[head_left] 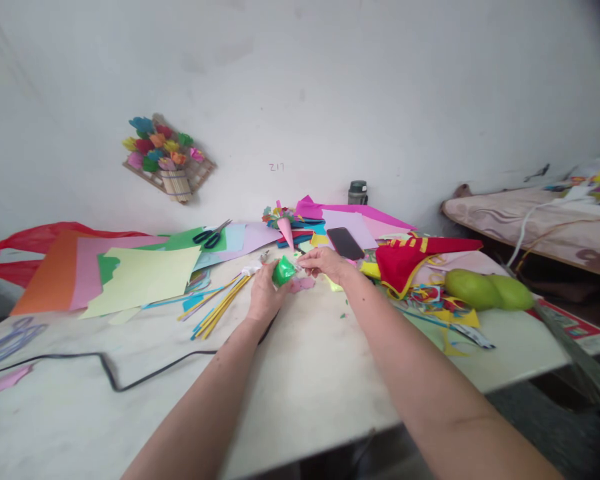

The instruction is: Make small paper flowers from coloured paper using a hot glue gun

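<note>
My left hand is curled around a shiny green object near the middle of the table; its exact kind is too small to make out. Just to the right, my right hand is closed in a pinch at the green object's side. Whatever lies between those fingertips is small and pale, and I cannot name it. A scrap of pink paper lies below the fingers. Beside my left hand fans a bundle of yellow and blue paper strips. Behind the hands is a pink paper cone with small colourful paper pieces at its top.
Coloured paper sheets and scissors lie at the left. A black cable crosses the front left. A phone, red cloth, paper scraps and green fruits are on the right. A flask stands by the wall.
</note>
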Available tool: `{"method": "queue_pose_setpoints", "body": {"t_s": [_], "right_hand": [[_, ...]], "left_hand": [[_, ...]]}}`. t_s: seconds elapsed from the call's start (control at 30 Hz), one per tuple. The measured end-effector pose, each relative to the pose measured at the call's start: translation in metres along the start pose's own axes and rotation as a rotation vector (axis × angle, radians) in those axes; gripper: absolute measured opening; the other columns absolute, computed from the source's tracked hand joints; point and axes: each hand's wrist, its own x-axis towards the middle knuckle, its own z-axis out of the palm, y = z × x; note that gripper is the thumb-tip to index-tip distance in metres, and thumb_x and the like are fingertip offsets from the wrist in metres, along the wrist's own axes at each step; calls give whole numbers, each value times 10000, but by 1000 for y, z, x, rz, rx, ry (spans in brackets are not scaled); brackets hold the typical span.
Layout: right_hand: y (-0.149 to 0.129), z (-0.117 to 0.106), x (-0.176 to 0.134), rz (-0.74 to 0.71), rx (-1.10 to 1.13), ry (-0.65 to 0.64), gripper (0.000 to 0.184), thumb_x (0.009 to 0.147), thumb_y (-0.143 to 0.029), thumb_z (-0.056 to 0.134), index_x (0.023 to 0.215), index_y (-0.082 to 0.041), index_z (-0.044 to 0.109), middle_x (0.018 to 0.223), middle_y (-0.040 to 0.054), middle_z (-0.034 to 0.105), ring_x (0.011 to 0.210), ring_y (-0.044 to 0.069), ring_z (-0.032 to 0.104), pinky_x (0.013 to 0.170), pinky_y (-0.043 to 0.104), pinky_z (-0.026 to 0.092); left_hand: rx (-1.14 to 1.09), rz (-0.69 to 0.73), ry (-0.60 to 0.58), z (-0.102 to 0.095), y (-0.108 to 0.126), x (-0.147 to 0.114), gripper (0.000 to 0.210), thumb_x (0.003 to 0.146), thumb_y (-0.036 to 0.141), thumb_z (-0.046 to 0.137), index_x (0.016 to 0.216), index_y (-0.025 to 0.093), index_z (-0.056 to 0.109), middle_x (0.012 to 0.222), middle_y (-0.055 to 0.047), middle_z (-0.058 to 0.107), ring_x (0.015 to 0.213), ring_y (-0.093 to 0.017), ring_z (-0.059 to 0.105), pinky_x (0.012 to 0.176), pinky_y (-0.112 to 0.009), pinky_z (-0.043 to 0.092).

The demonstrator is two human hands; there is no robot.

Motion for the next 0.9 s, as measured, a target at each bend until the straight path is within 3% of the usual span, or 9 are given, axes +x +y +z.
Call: {"method": "queue_pose_setpoints", "body": {"t_s": [0.2,0.4,0.57,0.77,0.9], "right_hand": [[0,8,0,-7,-48,-59,176,594,-226,674,719,-103,661,499,-14,564,419,55,481,409,175,337],[1,12,0,20,-50,-89,162,613,-192,655,757,-117,653,549,-13,597,406,57,494,407,180,345],[-4,18,-2,13,-81,-36,215,610,-112,625,825,-128,627,554,-23,591,430,58,508,404,166,354],[-13,32,-6,10,-57,42,171,580,-56,591,710,-150,532,471,-61,518,403,64,490,360,152,341],[-15,37,-7,5,-65,35,120,570,-49,579,635,-139,534,468,-53,514,394,58,477,359,155,345]], "left_hand": [[133,-39,-30,-3,5,1,522,646,435,625,1081,177,495,966,-98,585,928,-254,530,792,-372,411],[151,-26,-44,-2,-1,0,473,665,354,608,1085,164,503,945,-99,590,905,-249,532,783,-362,410],[127,27,-36,-2,-1,1,468,688,348,592,1104,160,490,978,-106,582,926,-246,530,796,-366,403],[165,15,-44,-5,2,3,490,641,408,627,1047,159,511,918,-99,589,872,-252,542,766,-366,406],[193,5,-14,-6,0,3,439,633,319,628,1029,166,515,920,-95,581,871,-253,531,767,-366,401]]}}
